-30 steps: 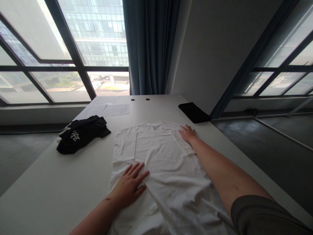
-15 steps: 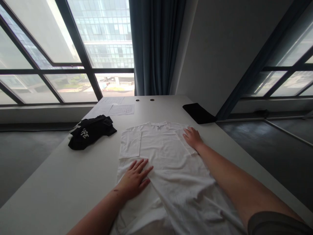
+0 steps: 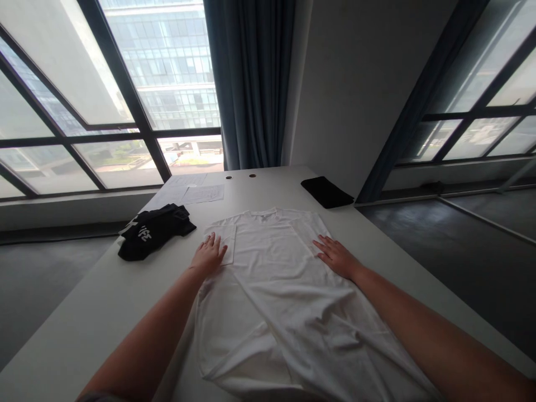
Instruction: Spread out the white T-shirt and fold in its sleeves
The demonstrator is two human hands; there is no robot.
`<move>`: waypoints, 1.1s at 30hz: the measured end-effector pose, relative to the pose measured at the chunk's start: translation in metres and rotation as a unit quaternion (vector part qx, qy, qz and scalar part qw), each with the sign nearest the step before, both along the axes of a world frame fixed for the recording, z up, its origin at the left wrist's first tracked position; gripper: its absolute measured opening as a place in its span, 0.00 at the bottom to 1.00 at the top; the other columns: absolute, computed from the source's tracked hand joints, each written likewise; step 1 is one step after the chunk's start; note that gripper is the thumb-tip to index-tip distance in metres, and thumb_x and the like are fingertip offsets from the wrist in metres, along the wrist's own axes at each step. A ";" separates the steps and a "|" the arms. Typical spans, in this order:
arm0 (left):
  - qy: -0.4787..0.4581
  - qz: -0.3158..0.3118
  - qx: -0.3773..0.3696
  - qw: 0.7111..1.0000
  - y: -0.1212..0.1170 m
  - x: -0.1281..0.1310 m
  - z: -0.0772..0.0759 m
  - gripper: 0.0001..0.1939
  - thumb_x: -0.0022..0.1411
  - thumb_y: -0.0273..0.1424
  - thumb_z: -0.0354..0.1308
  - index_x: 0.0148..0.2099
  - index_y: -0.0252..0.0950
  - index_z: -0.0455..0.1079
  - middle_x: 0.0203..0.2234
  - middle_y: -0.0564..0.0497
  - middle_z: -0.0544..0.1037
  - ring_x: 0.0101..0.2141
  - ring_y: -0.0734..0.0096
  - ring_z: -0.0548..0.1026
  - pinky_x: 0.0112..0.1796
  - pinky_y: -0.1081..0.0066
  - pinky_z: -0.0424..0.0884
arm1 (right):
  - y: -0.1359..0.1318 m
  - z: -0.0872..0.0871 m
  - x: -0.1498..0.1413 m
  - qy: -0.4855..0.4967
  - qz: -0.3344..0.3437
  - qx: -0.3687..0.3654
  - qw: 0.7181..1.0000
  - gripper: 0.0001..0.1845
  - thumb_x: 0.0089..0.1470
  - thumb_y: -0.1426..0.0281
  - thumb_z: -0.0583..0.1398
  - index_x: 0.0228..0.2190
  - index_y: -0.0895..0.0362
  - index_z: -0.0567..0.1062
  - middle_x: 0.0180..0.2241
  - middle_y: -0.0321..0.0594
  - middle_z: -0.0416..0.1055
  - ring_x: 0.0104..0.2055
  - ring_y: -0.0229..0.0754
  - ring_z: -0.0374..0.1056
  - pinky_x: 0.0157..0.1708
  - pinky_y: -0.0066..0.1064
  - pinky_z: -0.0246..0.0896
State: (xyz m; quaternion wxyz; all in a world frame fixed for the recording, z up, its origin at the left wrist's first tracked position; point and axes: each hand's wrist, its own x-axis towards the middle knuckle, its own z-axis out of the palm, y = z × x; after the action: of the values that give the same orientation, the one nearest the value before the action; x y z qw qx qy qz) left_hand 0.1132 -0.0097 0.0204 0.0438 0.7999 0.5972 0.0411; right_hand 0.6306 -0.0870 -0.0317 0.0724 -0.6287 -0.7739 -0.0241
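A white T-shirt (image 3: 268, 257) lies spread on the table, its neckline at the far end and both sleeves folded inward over the body. Its lower part is wrinkled, with the hem turned up at the near left. My left hand (image 3: 210, 254) rests flat with fingers apart on the folded left sleeve. On the opposite edge, my right hand (image 3: 336, 257) lies with spread fingers by the lower end of the right sleeve. Neither hand grips the cloth.
A crumpled black garment with white lettering (image 3: 154, 231) lies to the left on the white table (image 3: 104, 312). Paper sheets (image 3: 201, 194) are behind it. A folded black cloth (image 3: 326, 191) sits at the far right edge. Two round holes are near the table's back end.
My left hand has moved forward from the shirt's middle onto the left sleeve. My right hand has slid nearer along the right edge. The view has turned slightly right.
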 end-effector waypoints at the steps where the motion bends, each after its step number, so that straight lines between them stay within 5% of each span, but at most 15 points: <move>1: 0.006 0.025 -0.021 0.999 0.007 0.003 -0.001 0.35 0.77 0.46 0.38 0.74 0.28 0.54 0.74 0.29 0.51 0.73 0.45 0.52 0.66 0.45 0.54 | 0.000 0.002 -0.002 0.003 -0.002 -0.001 1.000 0.30 0.70 0.58 0.50 0.69 0.51 0.64 0.73 0.49 0.53 0.74 0.55 0.50 0.69 0.55 0.51; 8: 0.042 0.171 -0.021 0.984 0.006 0.007 -0.021 0.41 0.74 0.49 0.35 0.77 0.27 0.49 0.75 0.34 0.47 0.74 0.46 0.49 0.69 0.48 0.50 | 0.002 0.004 -0.003 0.010 -0.003 -0.019 1.000 0.32 0.70 0.56 0.48 0.70 0.52 0.63 0.74 0.49 0.50 0.75 0.58 0.49 0.70 0.55 0.48; 14: 0.037 0.198 -0.021 0.979 -0.027 -0.014 -0.024 0.39 0.74 0.45 0.33 0.76 0.24 0.51 0.75 0.35 0.48 0.74 0.50 0.48 0.69 0.48 0.50 | 0.007 -0.003 0.001 -0.002 -0.005 -0.015 1.000 0.33 0.71 0.55 0.47 0.71 0.51 0.62 0.74 0.47 0.51 0.75 0.57 0.48 0.70 0.54 0.48; 20: 0.046 0.173 -0.017 0.984 -0.082 -0.047 -0.033 0.39 0.75 0.46 0.34 0.77 0.26 0.51 0.76 0.38 0.46 0.74 0.51 0.47 0.70 0.47 0.47 | 0.008 -0.006 0.000 -0.009 0.000 0.019 1.000 0.32 0.70 0.58 0.47 0.68 0.55 0.67 0.72 0.51 0.57 0.73 0.56 0.53 0.69 0.51 0.50; 25: 0.036 0.129 0.008 0.991 -0.116 -0.058 -0.036 0.36 0.74 0.43 0.41 0.76 0.27 0.54 0.75 0.38 0.53 0.73 0.51 0.52 0.70 0.49 0.48 | -0.008 0.013 -0.014 -0.037 -0.038 0.073 0.996 0.28 0.67 0.63 0.49 0.61 0.57 0.75 0.68 0.55 0.64 0.71 0.59 0.55 0.68 0.59 0.48; 29: -0.019 0.102 0.089 0.991 -0.133 -0.046 -0.035 0.36 0.73 0.41 0.45 0.75 0.25 0.54 0.72 0.32 0.59 0.70 0.48 0.59 0.67 0.50 0.57 | -0.028 0.029 -0.041 -0.032 -0.008 0.099 0.995 0.24 0.66 0.65 0.51 0.56 0.58 0.78 0.65 0.57 0.66 0.68 0.60 0.58 0.68 0.62 0.45; 33: -0.054 -0.051 0.143 0.987 -0.144 -0.010 -0.025 0.33 0.74 0.44 0.45 0.75 0.34 0.56 0.73 0.39 0.57 0.71 0.52 0.57 0.69 0.52 0.56 | -0.041 0.032 -0.081 0.020 0.105 0.063 0.992 0.24 0.64 0.65 0.54 0.55 0.60 0.79 0.63 0.57 0.69 0.66 0.57 0.62 0.69 0.51 0.51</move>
State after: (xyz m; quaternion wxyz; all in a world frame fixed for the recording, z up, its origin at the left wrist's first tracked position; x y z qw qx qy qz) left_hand 0.1037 -0.1535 -0.0045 -0.0368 0.8238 0.5405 0.1665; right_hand 0.5493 -0.1283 -0.0002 0.1291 -0.5388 -0.8308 -0.0525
